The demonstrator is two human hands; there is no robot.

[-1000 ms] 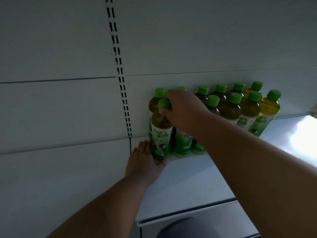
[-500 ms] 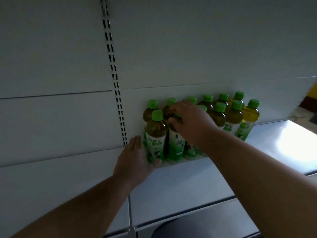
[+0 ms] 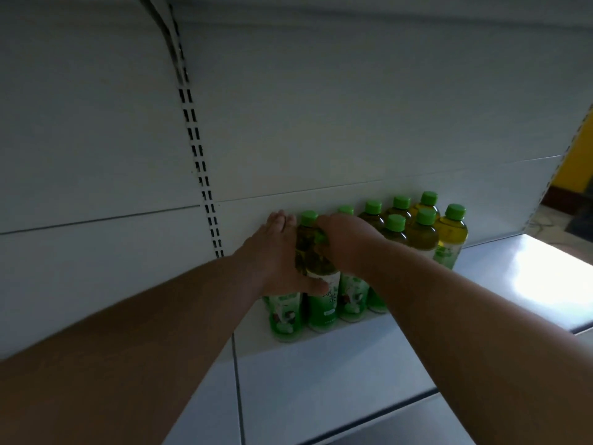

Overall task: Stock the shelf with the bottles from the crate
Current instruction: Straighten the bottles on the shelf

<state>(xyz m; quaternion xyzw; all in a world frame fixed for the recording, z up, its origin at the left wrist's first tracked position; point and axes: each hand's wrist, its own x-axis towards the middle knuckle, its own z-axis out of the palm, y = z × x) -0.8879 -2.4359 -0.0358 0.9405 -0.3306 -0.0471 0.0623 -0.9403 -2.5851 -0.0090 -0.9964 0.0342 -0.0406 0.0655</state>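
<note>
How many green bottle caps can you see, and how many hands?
Green caps that show: 8 (the hands may hide more)
Hands, the left hand and the right hand: 2
Total: 10

We are in a shop, facing a white metal shelf with a slotted upright rail in its back panel. Identical green-capped drink bottles stand on it in neat rows like stocked goods.
</note>
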